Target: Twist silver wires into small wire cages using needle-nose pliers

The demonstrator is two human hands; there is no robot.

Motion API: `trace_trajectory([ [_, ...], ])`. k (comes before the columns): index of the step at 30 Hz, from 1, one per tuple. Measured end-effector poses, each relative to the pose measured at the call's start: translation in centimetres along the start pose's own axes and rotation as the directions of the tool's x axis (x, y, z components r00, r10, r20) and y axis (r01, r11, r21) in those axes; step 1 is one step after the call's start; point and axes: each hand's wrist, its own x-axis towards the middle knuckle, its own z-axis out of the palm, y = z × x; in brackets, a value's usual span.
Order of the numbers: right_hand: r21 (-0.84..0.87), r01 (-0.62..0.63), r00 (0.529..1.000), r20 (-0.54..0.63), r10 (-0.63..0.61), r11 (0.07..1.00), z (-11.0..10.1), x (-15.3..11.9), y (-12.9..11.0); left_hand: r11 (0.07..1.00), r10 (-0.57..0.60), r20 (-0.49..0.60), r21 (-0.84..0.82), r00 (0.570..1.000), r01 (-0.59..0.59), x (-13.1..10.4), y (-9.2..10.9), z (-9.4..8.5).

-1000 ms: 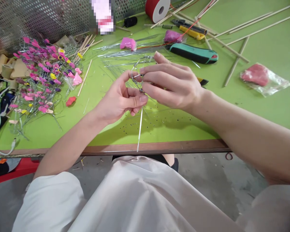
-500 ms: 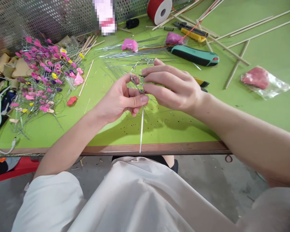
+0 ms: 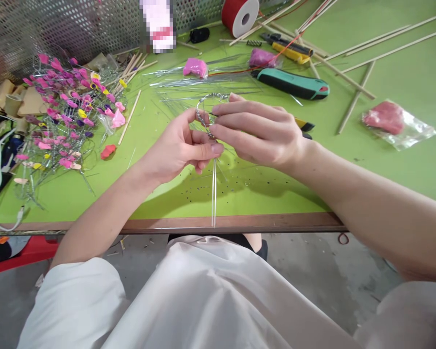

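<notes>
My left hand [image 3: 183, 145] pinches the lower part of a twisted silvery wire ring [image 3: 199, 104] between thumb and fingers. Two thin straight wire ends [image 3: 213, 194] hang below the pinch, over the table's front edge. From the right, my right hand [image 3: 259, 126] is closed at the ring's side, its fingertips on the wire. Those fingers cover the ring's right half. A dark pointed tip shows by the fingertips, and a yellow-and-black handle [image 3: 303, 125] sticks out behind the wrist; whether the hand grips that tool is hidden.
Wire stems with pink, purple and yellow pieces [image 3: 69, 111] are heaped at left. Behind the hands lie loose wires [image 3: 189, 80], a green-black tool handle [image 3: 294, 83], yellow-handled pliers [image 3: 290, 51] and a red spool [image 3: 232, 14]. Wooden sticks [image 3: 356, 97] and a bagged pink lump [image 3: 383, 118] lie right.
The ring has turned slightly in my fingers, and the hanging wire ends have shifted and spread a little apart. My right fingertips have moved slightly left along the ring.
</notes>
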Motion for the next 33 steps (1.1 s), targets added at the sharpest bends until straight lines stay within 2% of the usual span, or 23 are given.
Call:
trace_trajectory([
  [3, 0.019, 0.023, 1.0, -0.02, -0.023, 1.0, -0.1, 0.1, -0.1, 1.0, -0.008, -0.023, -0.002, 1.0, 0.008, 0.1, -0.3, -0.1],
  [7, 0.036, -0.027, 1.0, 0.011, 0.026, 0.999, 0.0, 0.0, -0.2, 1.0, 0.005, -0.056, 0.008, 0.998, -0.005, 0.0, -0.4, 0.0],
  [11, 0.074, -0.099, 0.995, 0.031, 0.097, 0.992, 0.5, -0.3, -0.1, 0.999, 0.032, 0.015, -0.013, 0.999, -0.031, -0.1, -0.2, 0.2],
  [14, 0.056, -0.085, 0.996, 0.035, 0.083, 0.995, 0.6, -0.2, 0.0, 0.999, 0.046, 0.056, -0.019, 0.997, -0.045, -0.1, -0.1, 0.2],
  [17, 0.063, 0.018, 0.998, -0.055, -0.014, 0.998, 0.2, 0.3, 0.0, 0.998, 0.063, 0.077, 0.002, 0.995, -0.063, -0.2, 0.2, 0.3],
  [19, 0.093, 0.049, 0.99, -0.136, -0.036, 0.995, 0.0, 0.7, -0.2, 0.998, 0.063, 0.08, 0.02, 0.995, -0.065, -0.3, 0.4, 0.5],
  [21, 0.12, 0.015, 0.985, -0.17, 0.006, 0.993, -0.2, 1.1, -0.5, 0.998, 0.054, 0.061, 0.035, 0.997, -0.057, -0.5, 0.6, 0.6],
  [25, 0.11, -0.052, 0.989, -0.134, 0.067, 0.993, -0.4, 1.4, -1.0, 0.997, 0.034, 0.007, 0.065, 0.999, -0.035, -0.7, 0.7, 0.8],
  [28, 0.156, -0.119, 0.982, -0.128, 0.14, 0.981, -0.2, 1.0, -1.0, 0.997, 0.033, 0.009, 0.064, 0.999, -0.033, -0.6, 0.6, 0.7],
  [31, 0.184, -0.218, 0.972, -0.043, 0.23, 0.958, -0.1, 0.5, -0.7, 0.999, 0.033, 0.018, 0.029, 0.999, -0.034, -0.5, 0.6, 0.6],
  [33, 0.172, -0.236, 0.97, -0.021, 0.243, 0.956, -0.1, 0.4, -0.6, 0.999, 0.037, -0.019, -0.006, 0.999, -0.037, -0.4, 0.8, 0.5],
])
